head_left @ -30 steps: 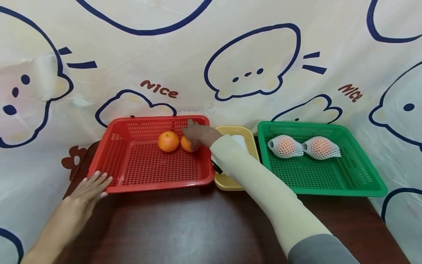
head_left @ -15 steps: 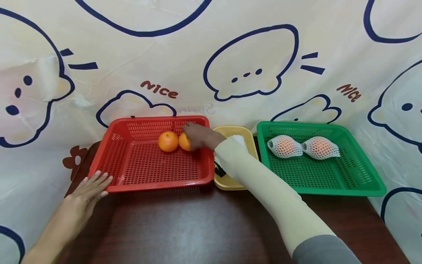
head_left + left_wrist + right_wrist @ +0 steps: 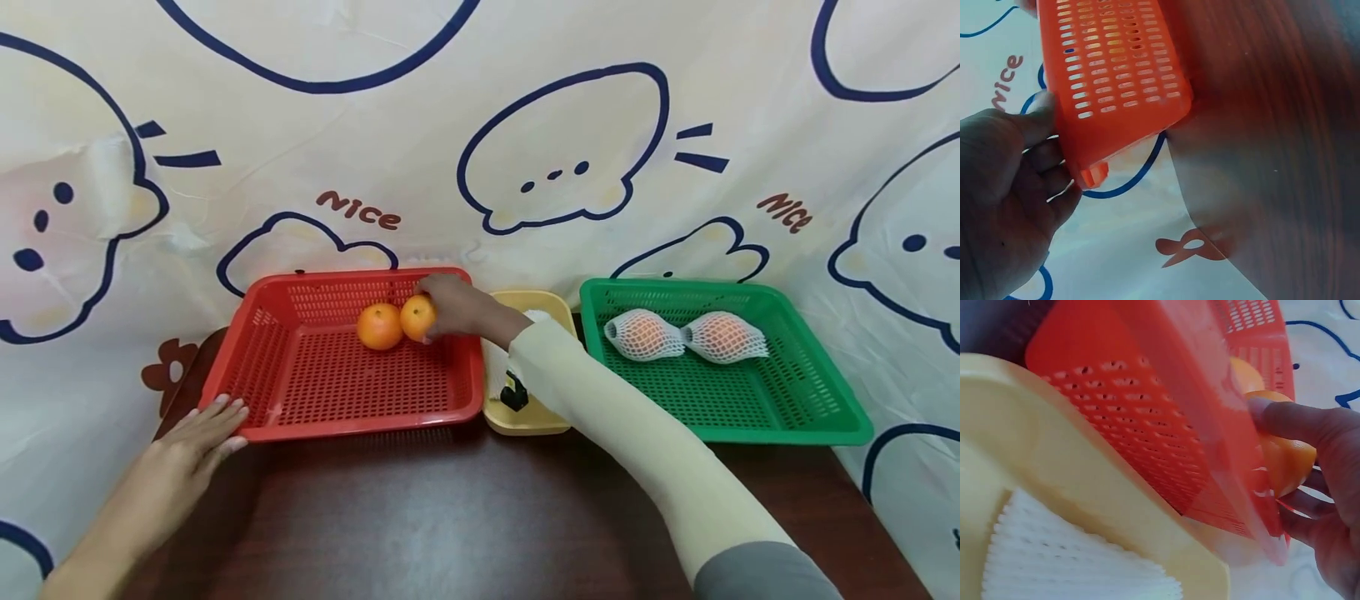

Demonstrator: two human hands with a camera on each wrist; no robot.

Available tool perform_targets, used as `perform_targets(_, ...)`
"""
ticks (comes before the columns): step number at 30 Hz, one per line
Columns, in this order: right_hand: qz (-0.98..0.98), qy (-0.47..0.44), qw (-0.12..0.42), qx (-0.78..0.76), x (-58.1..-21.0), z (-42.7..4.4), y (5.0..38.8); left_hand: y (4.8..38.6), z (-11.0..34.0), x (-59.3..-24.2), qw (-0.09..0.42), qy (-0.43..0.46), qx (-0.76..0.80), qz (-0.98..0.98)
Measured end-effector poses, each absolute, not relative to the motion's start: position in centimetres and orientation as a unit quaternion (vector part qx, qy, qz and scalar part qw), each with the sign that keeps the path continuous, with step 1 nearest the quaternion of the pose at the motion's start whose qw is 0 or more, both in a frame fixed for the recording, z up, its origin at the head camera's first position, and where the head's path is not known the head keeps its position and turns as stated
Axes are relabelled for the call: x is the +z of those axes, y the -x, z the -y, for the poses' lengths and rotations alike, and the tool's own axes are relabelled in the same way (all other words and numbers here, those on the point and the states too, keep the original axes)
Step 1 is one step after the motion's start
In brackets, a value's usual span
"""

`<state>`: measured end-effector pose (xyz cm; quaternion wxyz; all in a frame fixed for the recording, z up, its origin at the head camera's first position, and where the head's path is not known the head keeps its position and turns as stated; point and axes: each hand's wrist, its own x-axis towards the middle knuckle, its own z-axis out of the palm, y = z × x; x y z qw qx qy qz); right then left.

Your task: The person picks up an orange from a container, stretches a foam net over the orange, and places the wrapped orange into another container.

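In the head view, my right hand (image 3: 461,304) grips an orange (image 3: 417,317) inside the red basket (image 3: 352,422), near its back right corner. A second orange (image 3: 379,326) sits just left of it. The right wrist view shows thumb and fingers on opposite sides of the held orange (image 3: 1288,459), close to the basket's rim. My left hand (image 3: 187,450) rests on the front left corner of the red basket with its fingers fairly straight over the rim. In the left wrist view, the thumb touches that basket's outer side (image 3: 1116,128).
A cream tub (image 3: 536,297) stands right of the red basket, holding white foam netting (image 3: 1066,556) and a small black item (image 3: 514,393). Further right, a green basket (image 3: 720,433) contains two fruits in foam nets (image 3: 647,335). A patterned sheet (image 3: 420,150) hangs behind the dark wooden table (image 3: 420,517).
My right hand has shifted its hold round to the orange's right side, and more of the orange shows now. The left hand stays on the basket corner. The head view tilts slightly.
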<state>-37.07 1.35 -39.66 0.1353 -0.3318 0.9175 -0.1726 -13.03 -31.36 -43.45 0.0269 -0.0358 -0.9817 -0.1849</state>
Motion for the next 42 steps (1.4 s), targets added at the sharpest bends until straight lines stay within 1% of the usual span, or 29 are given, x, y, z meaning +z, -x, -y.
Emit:
perform_targets(2,-0.913,0.333,0.128,-0.198,-39.3,-1.9,36.7,13.2,31.0,-42.9,0.001,0.016,-0.184,0.983)
perform_targets(4,-0.906,0.335,0.119,-0.231,-39.0,-2.5,36.3,13.3,30.3,-42.5,-0.004,0.007,-0.186,0.983)
perform_targets(6,-0.898,0.332,0.113,-0.265,-38.6,-3.2,36.0,13.4,29.2,-42.2,0.025,0.012,-0.192,0.981)
perform_targets(9,-0.887,0.328,0.110,-0.305,-37.9,-4.5,35.4,13.9,27.0,-41.8,0.084,0.028,-0.220,0.971)
perform_targets(15,-0.878,0.330,0.097,-0.332,-37.0,-7.2,33.9,16.3,22.0,-39.9,0.181,0.045,-0.316,0.930)
perform_targets(18,-0.872,0.337,0.097,-0.342,-36.9,-8.1,33.0,17.6,20.0,-39.3,0.209,0.067,-0.351,0.910)
perform_targets(21,-0.866,0.339,0.101,-0.354,-36.7,-8.7,31.9,18.7,18.5,-39.0,0.192,0.089,-0.381,0.900)
perform_targets(23,-0.863,0.339,0.102,-0.360,-36.5,-9.0,31.1,19.3,17.6,-38.9,0.160,0.102,-0.398,0.897)
perform_targets(28,-0.857,0.355,0.087,-0.364,-35.8,-9.6,29.4,20.4,15.6,-38.7,0.063,0.127,-0.436,0.889)
perform_targets(31,-0.853,0.363,0.078,-0.368,-35.3,-10.1,28.4,20.8,14.3,-38.4,0.025,0.153,-0.463,0.872)
perform_targets(34,-0.849,0.367,0.071,-0.373,-35.1,-10.8,27.4,21.0,13.1,-38.0,0.017,0.187,-0.486,0.853)
perform_targets(42,-0.838,0.372,0.049,-0.397,-35.4,-12.9,25.6,20.9,11.1,-37.3,0.030,0.235,-0.490,0.839)
